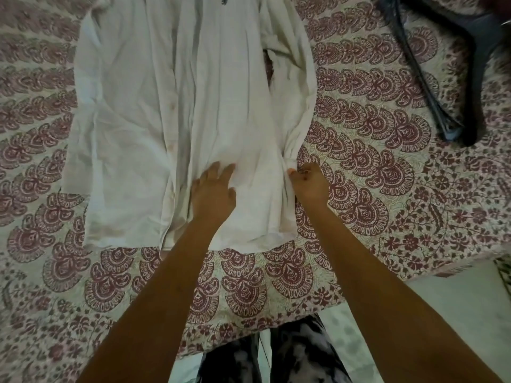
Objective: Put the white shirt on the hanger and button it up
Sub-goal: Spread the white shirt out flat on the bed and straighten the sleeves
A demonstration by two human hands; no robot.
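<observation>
The white shirt (154,111) lies spread flat on the patterned bedsheet, hem towards me and collar end at the top edge. A row of pale buttons runs down its placket left of centre. My left hand (214,190) rests on the lower front panel, fingers spread and pressing the cloth. My right hand (308,182) is closed on the shirt's right side edge near the sleeve end, pinching the fabric. The dark hanger (453,78) lies on the bed at the far right, apart from the shirt and both hands.
The bedsheet (373,167) with maroon paisley print covers the bed. The bed's near edge runs across the lower view, with pale floor (456,305) at the right. My legs in dark patterned trousers (290,355) stand against the bed edge.
</observation>
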